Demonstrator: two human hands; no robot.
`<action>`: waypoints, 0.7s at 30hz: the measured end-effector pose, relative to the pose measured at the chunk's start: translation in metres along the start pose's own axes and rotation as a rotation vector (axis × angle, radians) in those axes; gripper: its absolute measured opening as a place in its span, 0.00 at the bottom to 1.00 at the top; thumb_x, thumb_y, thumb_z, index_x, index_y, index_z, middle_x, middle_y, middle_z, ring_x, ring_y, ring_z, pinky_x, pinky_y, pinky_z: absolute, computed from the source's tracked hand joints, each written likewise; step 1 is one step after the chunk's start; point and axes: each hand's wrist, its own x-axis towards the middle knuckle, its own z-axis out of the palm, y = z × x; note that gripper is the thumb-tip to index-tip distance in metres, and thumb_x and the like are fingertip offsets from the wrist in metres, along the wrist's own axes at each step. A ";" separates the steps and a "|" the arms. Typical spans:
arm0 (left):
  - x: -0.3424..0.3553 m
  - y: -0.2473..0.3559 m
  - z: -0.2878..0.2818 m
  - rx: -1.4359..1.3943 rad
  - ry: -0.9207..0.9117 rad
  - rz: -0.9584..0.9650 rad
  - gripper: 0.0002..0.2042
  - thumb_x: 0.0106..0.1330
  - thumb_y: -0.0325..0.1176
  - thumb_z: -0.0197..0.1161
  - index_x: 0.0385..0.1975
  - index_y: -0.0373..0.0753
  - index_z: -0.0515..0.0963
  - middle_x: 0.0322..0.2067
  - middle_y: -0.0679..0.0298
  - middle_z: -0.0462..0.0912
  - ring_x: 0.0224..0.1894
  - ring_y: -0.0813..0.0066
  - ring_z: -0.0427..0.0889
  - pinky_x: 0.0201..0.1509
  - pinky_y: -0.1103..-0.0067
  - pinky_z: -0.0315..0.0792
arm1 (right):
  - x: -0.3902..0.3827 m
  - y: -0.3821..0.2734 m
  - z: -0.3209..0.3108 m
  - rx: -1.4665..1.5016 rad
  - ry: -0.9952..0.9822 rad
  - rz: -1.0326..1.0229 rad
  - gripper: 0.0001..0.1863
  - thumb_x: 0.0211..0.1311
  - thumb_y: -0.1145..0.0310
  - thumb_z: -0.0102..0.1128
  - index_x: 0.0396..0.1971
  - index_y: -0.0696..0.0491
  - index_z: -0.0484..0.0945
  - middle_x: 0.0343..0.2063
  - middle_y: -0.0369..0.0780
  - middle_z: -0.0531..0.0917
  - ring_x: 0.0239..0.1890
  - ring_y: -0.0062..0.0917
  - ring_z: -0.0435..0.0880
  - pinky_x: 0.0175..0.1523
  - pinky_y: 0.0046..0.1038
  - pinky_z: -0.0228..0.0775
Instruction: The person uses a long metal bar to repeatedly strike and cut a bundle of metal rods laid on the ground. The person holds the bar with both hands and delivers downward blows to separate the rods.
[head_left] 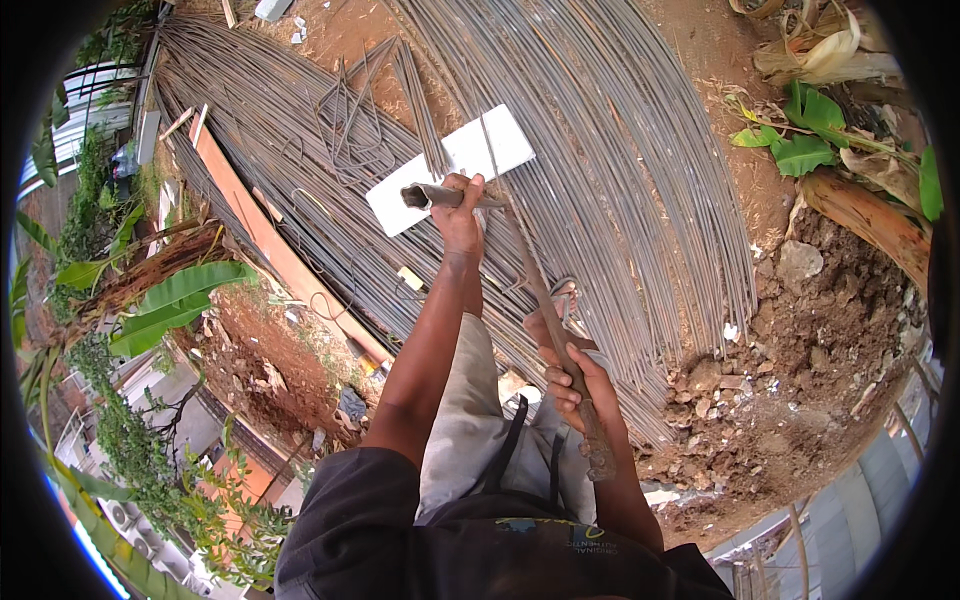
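Observation:
My left hand [460, 215] is closed around a short grey hollow metal pipe [425, 197], held crosswise over a white rectangular board [508, 140]. A long rusty steel bar [532, 260] runs from the pipe's right end down toward my body, its lower end thick and crusted. My right hand [580, 390] is wrapped around that bar's lower part, beside my right thigh. Beneath lie many long steel rods [650, 190] on the ground, with some bent rods [355, 125] heaped left of centre. A foot [545, 325] shows under the bar among the rods.
An orange plank [250, 235] runs along the left edge of the rods. Banana plants [180, 300] stand at left and right. Loose soil with rubble [790, 370] lies at right, red dirt [260, 370] at left, and corrugated sheets [850, 495] at lower right.

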 end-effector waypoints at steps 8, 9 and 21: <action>0.008 0.019 -0.022 0.000 -0.081 -0.022 0.16 0.64 0.23 0.73 0.21 0.40 0.69 0.24 0.71 0.69 0.31 0.79 0.68 0.43 0.75 0.64 | 0.000 -0.016 0.033 -0.714 0.254 -0.073 0.24 0.70 0.56 0.59 0.60 0.53 0.72 0.18 0.30 0.71 0.14 0.19 0.70 0.19 0.27 0.65; 0.008 0.020 -0.021 0.023 -0.105 -0.017 0.16 0.64 0.24 0.73 0.21 0.40 0.70 0.24 0.71 0.69 0.31 0.79 0.68 0.43 0.75 0.65 | 0.001 -0.017 0.031 -0.725 0.264 -0.081 0.24 0.69 0.58 0.59 0.60 0.53 0.72 0.18 0.30 0.72 0.14 0.19 0.71 0.19 0.28 0.65; 0.048 0.050 0.014 0.255 -0.276 -0.032 0.20 0.69 0.31 0.73 0.21 0.40 0.66 0.22 0.72 0.62 0.30 0.80 0.62 0.36 0.75 0.64 | -0.007 0.004 0.095 -0.884 0.186 -0.240 0.32 0.66 0.63 0.44 0.71 0.52 0.71 0.39 0.45 0.84 0.27 0.23 0.81 0.34 0.27 0.76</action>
